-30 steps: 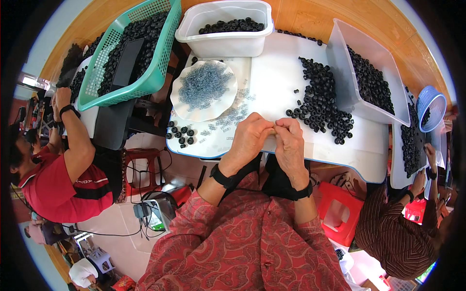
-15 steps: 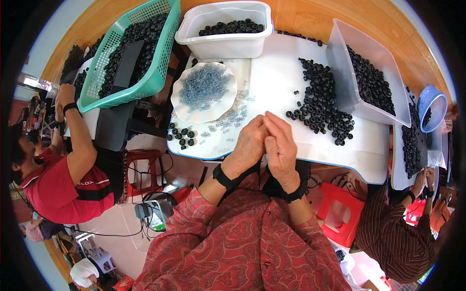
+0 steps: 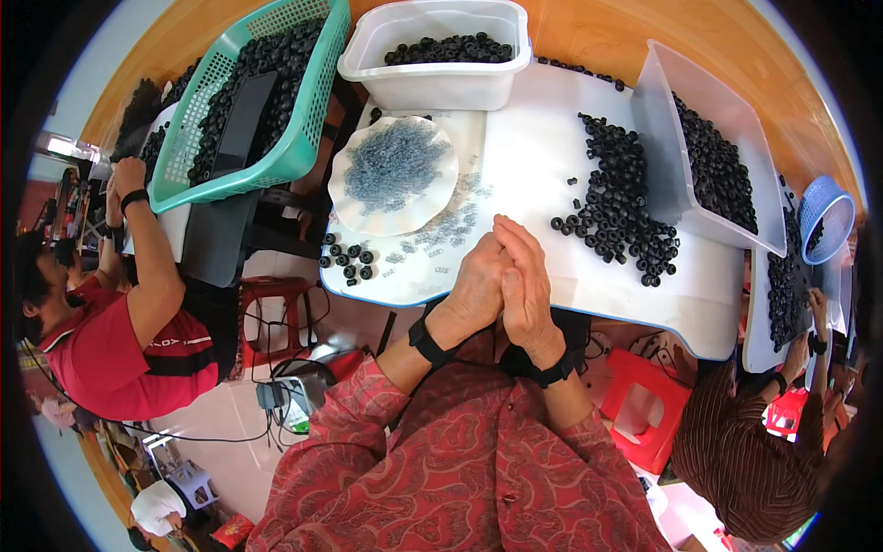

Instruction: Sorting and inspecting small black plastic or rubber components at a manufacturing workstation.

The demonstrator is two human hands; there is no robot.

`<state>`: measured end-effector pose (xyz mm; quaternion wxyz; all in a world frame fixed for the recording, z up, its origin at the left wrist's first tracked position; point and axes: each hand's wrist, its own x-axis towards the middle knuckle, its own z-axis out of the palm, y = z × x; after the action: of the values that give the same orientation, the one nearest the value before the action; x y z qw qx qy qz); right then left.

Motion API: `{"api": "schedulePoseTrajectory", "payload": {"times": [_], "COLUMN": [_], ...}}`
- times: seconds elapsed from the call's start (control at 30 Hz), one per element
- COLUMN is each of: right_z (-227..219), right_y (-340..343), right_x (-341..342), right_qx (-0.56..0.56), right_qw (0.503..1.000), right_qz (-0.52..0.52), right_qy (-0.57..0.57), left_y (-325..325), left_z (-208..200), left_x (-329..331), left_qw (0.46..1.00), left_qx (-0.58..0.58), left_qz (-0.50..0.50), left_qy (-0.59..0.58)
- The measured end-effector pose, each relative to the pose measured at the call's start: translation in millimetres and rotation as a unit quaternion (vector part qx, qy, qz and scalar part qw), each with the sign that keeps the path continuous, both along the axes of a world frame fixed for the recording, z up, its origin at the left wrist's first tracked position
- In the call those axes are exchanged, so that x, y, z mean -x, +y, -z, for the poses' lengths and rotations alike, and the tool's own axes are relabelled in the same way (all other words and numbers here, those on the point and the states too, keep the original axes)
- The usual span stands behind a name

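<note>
Over the near edge of the white table (image 3: 524,175), my left hand (image 3: 471,296) and my right hand (image 3: 528,304) are pressed together. The left fingers are curled, with the right fingers lying closed against them. Anything between the palms is hidden. A white wavy-rimmed plate (image 3: 377,221), just beyond my left hand, bears a heap of small bluish see-through pieces (image 3: 394,167). More such pieces are strewn beside it. Several small black ring-like parts (image 3: 349,261) lie at the table's left corner, and a larger pile of black parts (image 3: 614,189) spreads out beyond my right hand.
A green basket (image 3: 317,101) with black parts and a dark flat slab stands left. At the back is a white tub (image 3: 437,87); at right, a clear bin (image 3: 658,138) and blue basket (image 3: 823,198). Co-workers sit either side. A red stool (image 3: 644,396) stands below.
My hands stay pressed together, nearly in place, while the view has shifted slightly. At the right, the co-worker's hands have moved apart, one reaching toward the black parts.
</note>
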<state>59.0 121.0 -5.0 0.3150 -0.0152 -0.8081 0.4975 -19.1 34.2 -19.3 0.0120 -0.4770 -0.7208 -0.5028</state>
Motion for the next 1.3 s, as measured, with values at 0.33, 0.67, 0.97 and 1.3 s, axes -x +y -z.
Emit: {"api": "schedulePoseTrajectory", "payload": {"times": [0.33, 0.67, 0.97, 1.3], "right_z": [5, -8, -12, -12], "right_y": [-2, -11, -5, -8], "right_x": [1, 13, 10, 16], "right_qx": [0.031, 0.083, 0.089, -0.033], "right_qw": [0.999, 0.993, 0.992, 0.998], "right_qz": [-0.005, 0.022, 0.031, 0.048], "right_qy": [-0.013, -0.082, -0.089, -0.015], "left_y": [0, -7, -14, -6], "left_z": [23, 13, 0, -3], "left_x": [-4, -6, 2, -4], "left_qw": [0.996, 0.999, 0.998, 0.989], "left_qx": [-0.001, -0.033, -0.014, 0.023], "left_qz": [-0.038, -0.019, 0.053, 0.006], "left_qy": [0.075, 0.02, -0.02, -0.143]}}
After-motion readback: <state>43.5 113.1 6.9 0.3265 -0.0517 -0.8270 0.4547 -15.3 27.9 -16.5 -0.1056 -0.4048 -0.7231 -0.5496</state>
